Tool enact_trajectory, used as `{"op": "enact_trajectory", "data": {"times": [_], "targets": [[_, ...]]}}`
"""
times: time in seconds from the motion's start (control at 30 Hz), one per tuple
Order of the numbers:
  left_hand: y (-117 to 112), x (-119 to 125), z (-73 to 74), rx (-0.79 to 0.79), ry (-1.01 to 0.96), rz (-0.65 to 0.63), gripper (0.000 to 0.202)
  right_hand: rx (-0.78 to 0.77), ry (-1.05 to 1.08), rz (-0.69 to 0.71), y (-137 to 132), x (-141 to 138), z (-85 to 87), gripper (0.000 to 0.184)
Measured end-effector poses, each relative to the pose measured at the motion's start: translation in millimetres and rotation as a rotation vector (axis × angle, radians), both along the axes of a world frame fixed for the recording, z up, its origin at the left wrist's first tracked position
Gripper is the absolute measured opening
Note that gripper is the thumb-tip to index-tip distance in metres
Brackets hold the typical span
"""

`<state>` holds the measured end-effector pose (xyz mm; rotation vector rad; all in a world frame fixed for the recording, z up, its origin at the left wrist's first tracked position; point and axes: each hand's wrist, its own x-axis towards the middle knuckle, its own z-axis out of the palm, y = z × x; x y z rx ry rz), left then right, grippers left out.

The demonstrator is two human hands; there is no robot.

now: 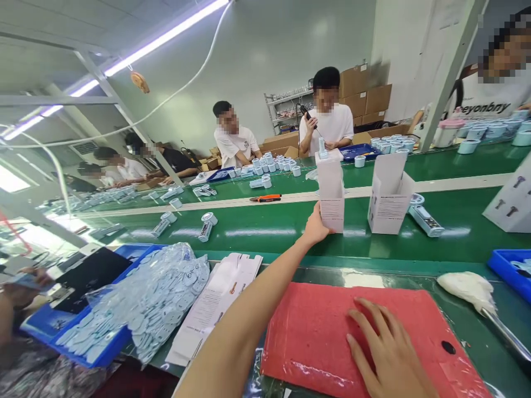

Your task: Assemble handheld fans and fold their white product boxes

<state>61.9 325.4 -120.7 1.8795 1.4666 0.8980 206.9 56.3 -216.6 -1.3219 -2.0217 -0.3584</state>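
Note:
My left hand point(317, 225) reaches forward, its fingers closed around the lower left side of a tall white cardboard box point(332, 190) that stands upright on the green conveyor belt point(249, 237). Part of the grip is hidden behind the box. To its right stands another white box point(388, 199) with its top flaps up. A light-blue handheld device point(427, 220) lies beside that second box. Resting on a red mat point(307, 337), my right hand point(388, 354) has its fingers spread and holds nothing.
Left of my arm lie flattened printed boxes point(219, 298) and a bag of light-blue plastic parts point(166, 298) over a blue tray point(103, 354). Orange-handled pliers point(267, 198) lie on the belt. A white-wrapped tool point(468, 290) sits at right. Several people work across the belt.

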Motion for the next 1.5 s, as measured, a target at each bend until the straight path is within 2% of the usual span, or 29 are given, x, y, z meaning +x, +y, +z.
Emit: {"op": "enact_trajectory", "data": {"times": [0.07,0.13,0.2,0.3,0.37,0.43,0.53,0.63,0.73,0.87,0.93,1.03,1.1,1.17,1.27,1.33,1.4,1.5], "targets": [[-16,-9,3.4,0.017,0.079,0.028,0.054,-0.015,-0.042,0.021,2,5,-9.6,0.035],[-45,-30,12.1,0.056,0.166,0.059,0.061,-0.056,-0.099,0.099,4,13,-20.2,0.039],[-86,-65,23.6,0.088,0.261,0.094,0.065,-0.097,-0.138,0.175,6,24,-29.3,0.043],[-156,-134,35.1,0.047,0.439,0.245,0.061,-0.134,-0.173,0.215,4,35,-35.6,0.043],[-195,-176,34.1,-0.052,0.550,0.406,0.079,-0.141,-0.198,0.219,1,35,-33.6,0.041],[-221,-206,27.6,-0.147,0.634,0.535,0.101,-0.123,-0.189,0.174,-1,26,-27.2,0.038],[-235,-222,18.2,-0.195,0.700,0.584,0.110,-0.115,-0.078,0.106,-4,-3,-12.1,0.031],[-234,-220,21.2,-0.151,0.718,0.591,0.116,-0.126,0.063,0.161,-4,-36,9.9,0.029],[-244,-208,37.0,-0.034,0.700,0.593,0.119,-0.192,0.229,0.280,-4,-57,44.2,0.031],[-278,-171,59.2,0.380,0.700,0.495,0.115,-0.242,0.498,0.388,-6,-74,98.3,0.039],[-290,-149,63.3,0.559,0.688,0.481,0.106,-0.219,0.571,0.324,-10,-87,115.6,0.040],[-291,-123,59.5,0.773,0.650,0.502,0.076,-0.260,0.636,0.164,-19,-111,122.2,0.049],[-286,-114,54.6,0.852,0.637,0.519,0.060,-0.299,0.718,0.127,-24,-124,118.6,0.054],[-281,-109,51.3,0.889,0.627,0.527,0.053,-0.340,0.856,0.117,-24,-129,114.2,0.051],[-277,-101,50.6,0.929,0.620,0.516,0.055,-0.398,1.103,0.099,-17,-125,111.2,0.042],[-276,-94,50.5,0.955,0.614,0.506,0.058,-0.383,1.221,0.124,-12,-119,113.3,0.040],[-276,-87,48.8,0.983,0.570,0.494,0.061,-0.373,1.290,0.171,-10,-115,120.2,0.035],[-276,-82,44.9,0.968,0.400,0.455,0.065,-0.463,1.348,0.239,-17,-116,137.9,0.026]]}}
